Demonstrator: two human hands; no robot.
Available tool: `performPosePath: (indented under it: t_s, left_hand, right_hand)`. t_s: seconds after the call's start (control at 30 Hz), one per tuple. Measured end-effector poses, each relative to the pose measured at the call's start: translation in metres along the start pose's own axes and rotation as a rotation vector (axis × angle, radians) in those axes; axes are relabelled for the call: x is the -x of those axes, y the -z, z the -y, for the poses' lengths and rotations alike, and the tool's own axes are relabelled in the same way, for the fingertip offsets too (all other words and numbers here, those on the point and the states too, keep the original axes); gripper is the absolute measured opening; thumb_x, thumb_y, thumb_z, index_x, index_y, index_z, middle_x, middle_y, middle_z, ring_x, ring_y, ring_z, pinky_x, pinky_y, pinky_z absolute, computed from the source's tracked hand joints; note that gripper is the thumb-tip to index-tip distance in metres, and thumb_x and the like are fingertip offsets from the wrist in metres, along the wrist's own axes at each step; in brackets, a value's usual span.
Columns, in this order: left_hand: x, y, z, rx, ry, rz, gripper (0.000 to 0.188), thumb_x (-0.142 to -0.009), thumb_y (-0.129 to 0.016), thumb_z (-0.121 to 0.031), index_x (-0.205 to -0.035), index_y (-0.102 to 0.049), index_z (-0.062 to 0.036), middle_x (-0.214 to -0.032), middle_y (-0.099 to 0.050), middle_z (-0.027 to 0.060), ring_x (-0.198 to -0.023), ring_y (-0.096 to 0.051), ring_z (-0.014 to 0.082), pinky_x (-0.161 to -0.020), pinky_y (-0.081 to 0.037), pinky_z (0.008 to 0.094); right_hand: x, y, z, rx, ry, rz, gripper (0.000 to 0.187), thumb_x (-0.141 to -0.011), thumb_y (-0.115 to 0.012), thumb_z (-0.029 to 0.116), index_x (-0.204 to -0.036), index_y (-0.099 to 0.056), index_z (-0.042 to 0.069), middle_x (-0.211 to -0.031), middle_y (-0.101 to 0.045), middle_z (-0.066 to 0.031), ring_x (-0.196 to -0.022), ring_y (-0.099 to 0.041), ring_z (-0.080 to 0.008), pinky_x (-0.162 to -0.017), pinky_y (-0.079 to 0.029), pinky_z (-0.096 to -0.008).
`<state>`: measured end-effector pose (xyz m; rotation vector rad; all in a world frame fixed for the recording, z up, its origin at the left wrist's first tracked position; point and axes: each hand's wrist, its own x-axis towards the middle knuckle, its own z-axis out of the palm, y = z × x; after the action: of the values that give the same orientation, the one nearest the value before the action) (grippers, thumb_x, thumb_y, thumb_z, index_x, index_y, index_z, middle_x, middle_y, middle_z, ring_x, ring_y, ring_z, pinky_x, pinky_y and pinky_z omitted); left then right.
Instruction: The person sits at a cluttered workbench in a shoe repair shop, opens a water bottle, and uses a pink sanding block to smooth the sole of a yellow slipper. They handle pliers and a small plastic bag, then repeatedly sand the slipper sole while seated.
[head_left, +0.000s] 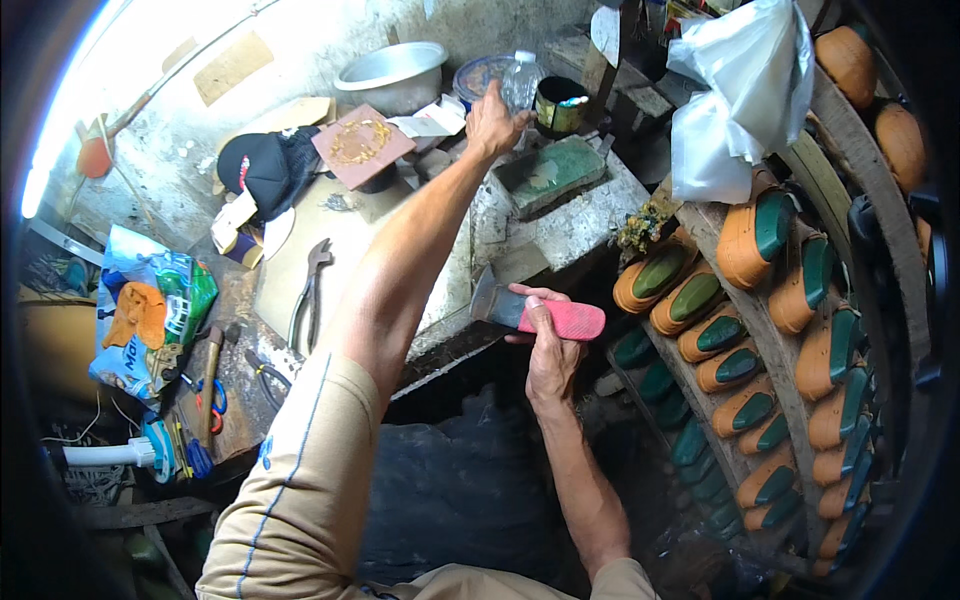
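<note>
At the back of the workbench, my left hand [490,128] is stretched out in front of a clear plastic bottle [521,80]. Its thumb and a forefinger are apart, with nothing visible between them; whether it touches the bottle I cannot tell. A dark open can [560,104] with a yellowish rim stands just right of it. By the bench's front edge my right hand [553,362] is closed around the pink handle of a broad-bladed knife [493,302], its grey blade angled to the left. Beyond the knife lies a green block [550,175], like a sharpening stone.
Pincers [310,290], a black cap [270,170], a brown tile [362,147] and a metal basin [392,78] occupy the bench. At left are a hammer [212,385] and scissors [218,397]. Wooden racks of orange-and-green shoes [755,240] line the right, under a plastic bag [740,95].
</note>
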<state>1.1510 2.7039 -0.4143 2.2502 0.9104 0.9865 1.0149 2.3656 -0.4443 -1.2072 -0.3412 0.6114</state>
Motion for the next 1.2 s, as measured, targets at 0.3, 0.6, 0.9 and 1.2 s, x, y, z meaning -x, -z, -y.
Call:
performPosePath:
  t_s: [0.3, 0.6, 0.9, 1.2]
  left_hand:
    - [-0.009, -0.023, 0.004, 0.014, 0.017, -0.037, 0.095, -0.084, -0.097, -0.033, -0.159, -0.051, 0.0031, -0.139, -0.068, 0.0336, -0.135, -0.064, 0.0483, -0.112, -0.053, 0.0516]
    - [-0.014, -0.017, 0.032, 0.044, -0.093, 0.163, 0.099, -0.085, -0.093, -0.045, -0.159, -0.052, 0.0060, -0.140, -0.072, 0.0315, -0.128, -0.072, 0.0434, -0.109, -0.056, 0.0490]
    - [0.018, 0.050, 0.013, -0.015, -0.051, 0.156, 0.087, -0.094, -0.087, -0.044, -0.158, -0.055, 0.0048, -0.141, -0.071, 0.0321, -0.129, -0.072, 0.0422, -0.113, -0.054, 0.0458]
    - [0.348, 0.236, -0.052, 0.254, -0.193, 0.113, 0.024, -0.100, -0.077, -0.008, -0.124, -0.073, -0.0048, -0.118, -0.077, 0.0200, -0.108, -0.075, 0.0419, -0.093, -0.060, 0.0465]
  right_hand:
    - [-0.003, -0.002, 0.005, 0.022, -0.068, -0.020, 0.023, -0.110, -0.067, 0.023, -0.124, -0.070, 0.005, -0.130, -0.078, -0.0133, -0.107, -0.072, -0.0155, -0.069, -0.065, -0.0296]
    - [-0.012, -0.004, -0.003, -0.022, 0.036, -0.223, 0.021, -0.110, -0.063, 0.021, -0.122, -0.070, 0.006, -0.126, -0.079, -0.0108, -0.100, -0.074, -0.0164, -0.067, -0.064, -0.0297]
    - [-0.023, 0.007, -0.005, -0.008, 0.094, -0.280, 0.023, -0.106, -0.069, 0.023, -0.121, -0.074, 0.007, -0.125, -0.080, -0.0096, -0.098, -0.075, -0.0154, -0.059, -0.062, -0.0284]
    - [-0.029, 0.026, -0.009, 0.100, -0.069, -0.088, 0.033, -0.106, -0.073, 0.033, -0.122, -0.079, 0.005, -0.116, -0.081, -0.0073, -0.075, -0.076, -0.0178, -0.053, -0.057, -0.0254]
